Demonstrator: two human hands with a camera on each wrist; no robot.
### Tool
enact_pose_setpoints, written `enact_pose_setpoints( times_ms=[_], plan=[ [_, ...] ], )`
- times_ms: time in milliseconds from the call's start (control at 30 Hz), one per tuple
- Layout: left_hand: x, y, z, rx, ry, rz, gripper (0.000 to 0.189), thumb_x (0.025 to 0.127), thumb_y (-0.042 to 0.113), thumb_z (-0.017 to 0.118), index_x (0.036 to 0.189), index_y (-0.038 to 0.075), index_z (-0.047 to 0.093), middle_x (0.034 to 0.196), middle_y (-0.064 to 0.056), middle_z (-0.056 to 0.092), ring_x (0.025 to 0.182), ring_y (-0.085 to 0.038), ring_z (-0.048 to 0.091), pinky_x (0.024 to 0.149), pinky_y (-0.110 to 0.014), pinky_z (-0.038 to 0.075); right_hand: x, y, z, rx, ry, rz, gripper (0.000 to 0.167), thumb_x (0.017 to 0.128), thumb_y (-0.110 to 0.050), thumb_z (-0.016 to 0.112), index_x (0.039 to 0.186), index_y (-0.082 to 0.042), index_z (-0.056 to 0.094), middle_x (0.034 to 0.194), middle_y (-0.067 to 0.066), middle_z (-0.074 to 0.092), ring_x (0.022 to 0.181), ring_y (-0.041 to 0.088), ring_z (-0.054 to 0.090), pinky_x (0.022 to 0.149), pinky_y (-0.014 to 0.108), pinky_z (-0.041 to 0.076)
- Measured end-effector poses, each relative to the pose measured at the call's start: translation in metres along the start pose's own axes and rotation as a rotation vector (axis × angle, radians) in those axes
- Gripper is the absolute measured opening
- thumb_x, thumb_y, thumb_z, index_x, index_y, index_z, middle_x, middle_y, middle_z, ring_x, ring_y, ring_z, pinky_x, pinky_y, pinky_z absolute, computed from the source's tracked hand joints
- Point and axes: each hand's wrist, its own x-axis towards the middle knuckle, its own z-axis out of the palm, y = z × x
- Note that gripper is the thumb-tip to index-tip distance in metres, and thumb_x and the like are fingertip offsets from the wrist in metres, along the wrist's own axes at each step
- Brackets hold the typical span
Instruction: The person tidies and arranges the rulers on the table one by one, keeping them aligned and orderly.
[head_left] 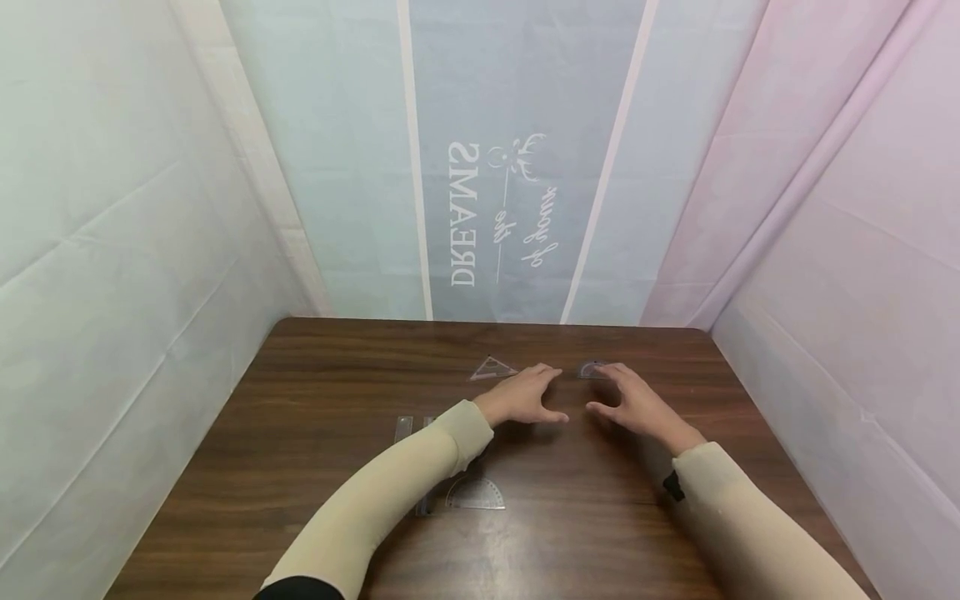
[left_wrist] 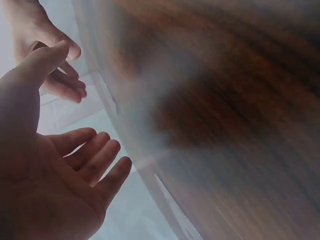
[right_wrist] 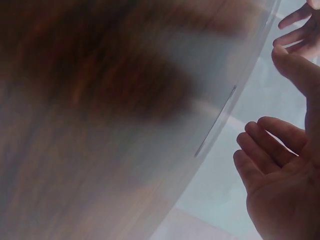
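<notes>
Grip loose, nothing held: our left hand (head_left: 525, 397) and right hand (head_left: 637, 404) hover | we see clear set square (head_left: 489, 367) at left's ten o'clock, small protractor (head_left: 588, 370) at right's ten o'clock | both flat on table (head_left: 600, 542), likely because thin plastic rests steadiest so.

Reads "DREAMS", "the" and "of your" in white, sideways, on the pale blue-grey fabric backdrop (head_left: 502, 108), upper centre of the head view.
</notes>
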Motion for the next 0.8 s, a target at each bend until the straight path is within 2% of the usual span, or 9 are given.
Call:
enact_pose_setpoints(
  times_ms=[333, 433, 600, 800],
  plan=[
    [0.018, -0.003, 0.014, -0.04, -0.035, -0.041, 0.101, 0.096, 0.059, 0.076, 0.17, 0.009, 0.029, 0.171, -0.008, 0.037, 0.157, -0.023, 0.036, 0.124, -0.036, 0.037, 0.011, 0.02, -0.003, 0.005, -0.026, 0.065, 0.081, 0.097, -0.032, 0.084, 0.156, 0.008, 0.045, 0.152, 0.033, 0.049, 0.14, 0.053, 0.048, 0.111, 0.07, 0.043],
    [0.023, -0.004, 0.018, -0.042, -0.029, -0.033, 0.102, 0.095, 0.059, 0.077, 0.169, 0.008, 0.029, 0.17, -0.008, 0.037, 0.157, -0.022, 0.037, 0.125, -0.034, 0.036, 0.014, 0.027, -0.004, 0.005, -0.026, 0.085, 0.082, 0.097, -0.032, 0.084, 0.155, 0.01, 0.045, 0.151, 0.034, 0.049, 0.14, 0.054, 0.048, 0.112, 0.07, 0.042],
    [0.031, -0.004, 0.019, -0.075, -0.018, -0.023, 0.098, 0.097, 0.056, 0.076, 0.169, 0.008, 0.03, 0.17, -0.008, 0.038, 0.157, -0.022, 0.036, 0.125, -0.034, 0.035, 0.017, 0.038, -0.007, 0.019, -0.029, 0.124, 0.085, 0.097, -0.034, 0.084, 0.154, 0.013, 0.043, 0.152, 0.036, 0.046, 0.141, 0.055, 0.046, 0.113, 0.071, 0.04],
    [0.037, -0.005, 0.021, -0.074, -0.02, -0.05, 0.093, 0.1, 0.055, 0.074, 0.17, 0.012, 0.03, 0.171, -0.006, 0.036, 0.158, -0.022, 0.036, 0.124, -0.036, 0.037, 0.027, 0.04, -0.006, 0.043, -0.066, 0.15, 0.086, 0.096, -0.034, 0.084, 0.154, 0.014, 0.043, 0.151, 0.038, 0.046, 0.14, 0.056, 0.045, 0.113, 0.071, 0.039]
  ],
)
